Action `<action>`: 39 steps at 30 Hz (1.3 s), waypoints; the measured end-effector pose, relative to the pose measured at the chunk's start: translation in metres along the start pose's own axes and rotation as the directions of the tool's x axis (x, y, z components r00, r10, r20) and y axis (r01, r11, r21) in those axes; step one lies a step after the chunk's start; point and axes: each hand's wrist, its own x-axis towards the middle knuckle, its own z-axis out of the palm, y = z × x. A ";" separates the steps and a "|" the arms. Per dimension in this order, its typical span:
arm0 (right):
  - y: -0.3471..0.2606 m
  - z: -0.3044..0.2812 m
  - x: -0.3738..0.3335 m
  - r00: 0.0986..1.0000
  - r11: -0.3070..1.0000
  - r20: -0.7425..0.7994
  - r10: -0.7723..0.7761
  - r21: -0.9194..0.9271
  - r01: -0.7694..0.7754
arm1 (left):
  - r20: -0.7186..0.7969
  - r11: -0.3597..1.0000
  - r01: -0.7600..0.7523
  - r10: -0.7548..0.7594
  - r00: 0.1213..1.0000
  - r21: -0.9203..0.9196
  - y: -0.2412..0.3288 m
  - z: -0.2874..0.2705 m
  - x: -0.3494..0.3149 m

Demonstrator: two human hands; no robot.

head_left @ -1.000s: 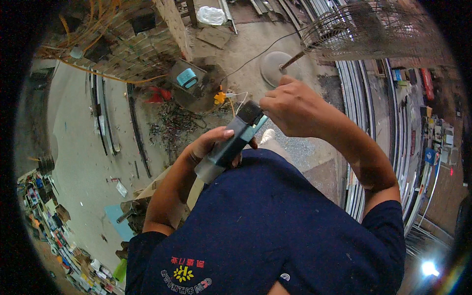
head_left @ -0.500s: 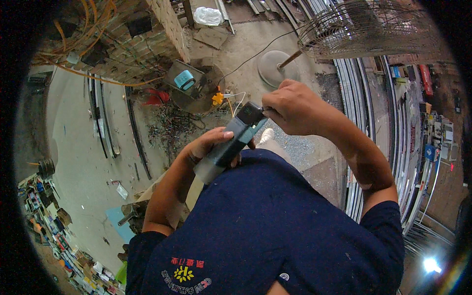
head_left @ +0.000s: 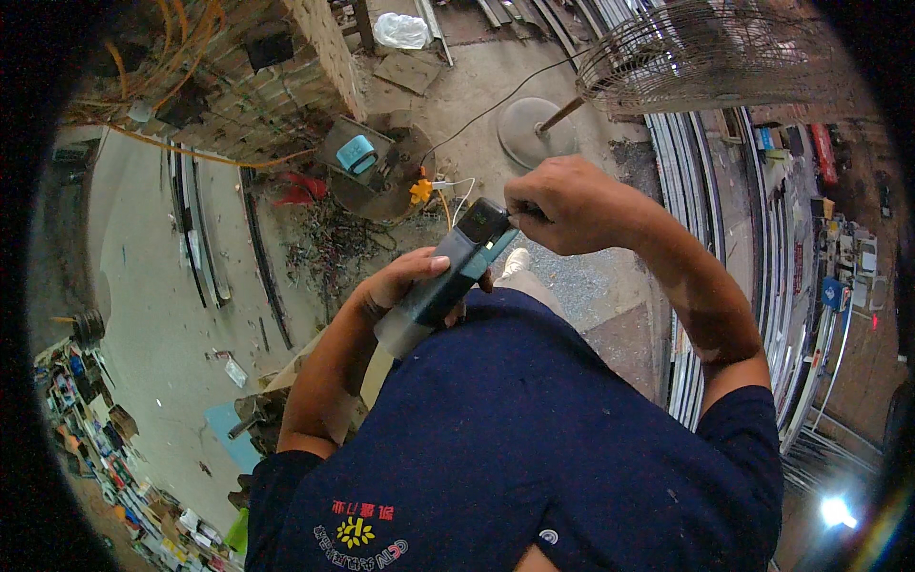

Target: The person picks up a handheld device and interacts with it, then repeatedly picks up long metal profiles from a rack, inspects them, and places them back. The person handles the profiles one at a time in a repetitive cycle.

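Note:
My left hand (head_left: 404, 276) grips a long, boxy grey-and-black device (head_left: 446, 294) at a slant in front of my waist. Its upper end carries a dark glossy panel with faint green marks, and its lower end looks pale and translucent. The thumb lies across the upper face while other fingertips show on the far side. At the device's upper end, my right hand (head_left: 575, 206) is closed, thumb and forefinger pinched against the edge. Whatever small thing sits in that pinch is hidden by the fingers.
Beyond my hands stands a round table (head_left: 400, 195) with a light-blue object (head_left: 356, 154) and a yellow plug adapter (head_left: 421, 192). A wire-cage fan on a round base (head_left: 536, 133) is nearby. Long metal profiles (head_left: 701, 191) lie at right; dark scraps (head_left: 334, 238) litter the floor.
My right hand has shifted slightly at the device's upper end, still pinched there. The device and my left hand stay almost in place.

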 end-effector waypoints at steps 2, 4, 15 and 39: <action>0.004 0.002 0.000 0.998 0.998 -0.024 -0.061 0.030 0.062 | 0.005 1.000 -0.019 0.019 1.000 -0.010 -0.003 -0.001 0.000; 0.006 0.004 0.001 0.995 0.993 -0.032 -0.092 0.071 0.094 | 0.012 0.999 -0.029 0.030 0.999 -0.014 -0.005 -0.003 0.001; 0.009 0.000 0.004 0.977 0.863 0.040 -0.208 0.478 0.164 | 0.057 0.998 0.041 -0.038 0.998 -0.046 -0.014 -0.011 -0.003; -0.009 -0.023 -0.011 0.955 0.897 -0.016 -0.295 0.341 0.282 | 0.181 0.993 0.112 -0.101 0.978 -0.049 -0.006 -0.002 -0.006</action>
